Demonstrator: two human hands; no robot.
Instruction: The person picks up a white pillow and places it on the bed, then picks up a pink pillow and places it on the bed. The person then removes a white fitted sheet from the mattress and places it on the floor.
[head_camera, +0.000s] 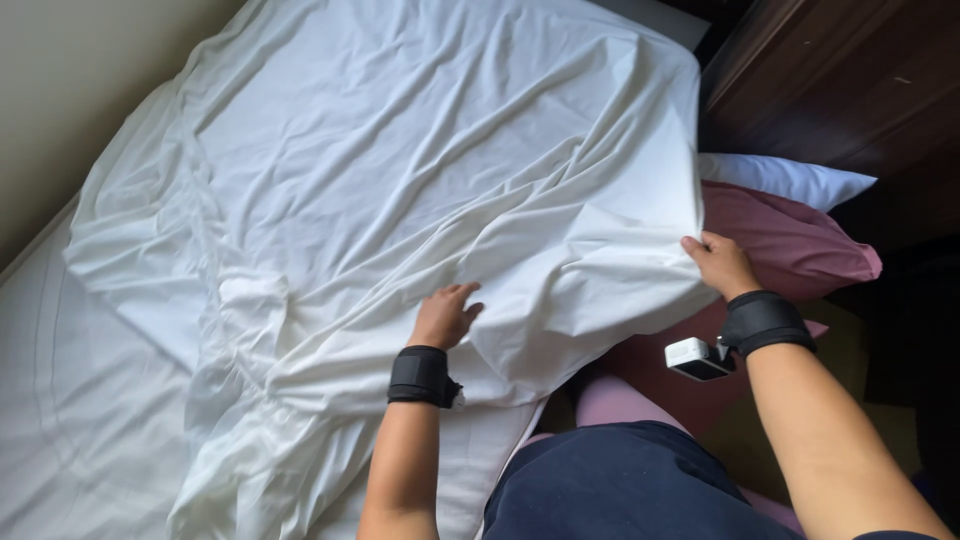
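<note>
A crumpled white sheet (400, 170) lies spread over the bed. My left hand (445, 315) rests flat on its near part, fingers together and pointing away from me, pressing the cloth down. My right hand (718, 262) pinches the sheet's right edge where it hangs over the side of the bed. Both wrists wear black bands; a small white device (697, 358) hangs from the right one.
A white mattress (70, 400) shows at the lower left. A maroon pillow (800, 245) and a white pillow (790, 180) lie off the bed's right side, by dark wooden furniture (840, 80). A beige wall (70, 90) runs along the far left.
</note>
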